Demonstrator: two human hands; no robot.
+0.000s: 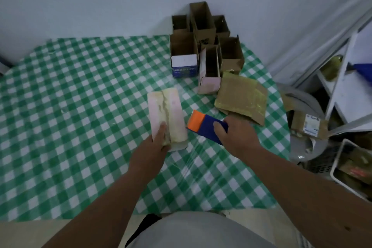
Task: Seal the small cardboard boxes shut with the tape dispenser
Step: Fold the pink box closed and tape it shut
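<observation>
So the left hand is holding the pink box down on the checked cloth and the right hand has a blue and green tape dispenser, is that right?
One detail is off: the tape dispenser in the right hand is blue and orange, not blue and green, as the head view shows. The left hand does hold the pink box on the checked cloth.

A home packing corner: checked tablecloth [80,86], stacked open cartons [203,42], cluttered white shelf [346,86].

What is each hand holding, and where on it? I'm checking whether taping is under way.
The left hand grips the pale box at its near end. The right hand holds the tape dispenser by its blue rear part.
</observation>
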